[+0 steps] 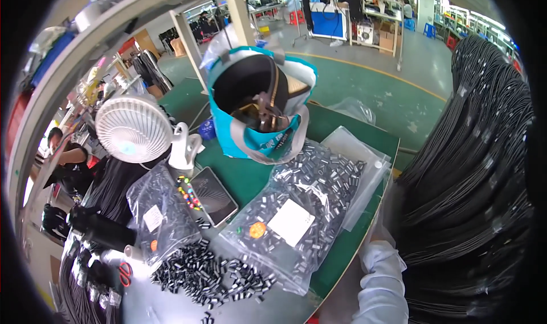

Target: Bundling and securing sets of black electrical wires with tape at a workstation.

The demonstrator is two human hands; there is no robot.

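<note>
My right forearm, in a pale sleeve (pixel 383 281), rises from the lower edge at the right. Beyond the cuff, my right hand (pixel 384 231) is blurred beside the green table's edge, close to a thick hanging bundle of black cables (pixel 456 210). Its fingers cannot be made out, nor whether they hold a cable. My left hand is out of the picture. On the table lies a clear bag of small dark metallic tube-like pieces (pixel 319 187), with a white label and an orange sticker. A loose heap of similar pieces (pixel 199 272) lies in front.
A blue tote bag (pixel 231 136) stands at the back, near a white clip fan (pixel 134 129). A tablet or phone (pixel 213 196) lies beside colourful beads (pixel 188 193) and another clear bag (pixel 162 210). Red-handled scissors (pixel 125 274) are at the left. Another person (pixel 74 159) sits beyond the rack.
</note>
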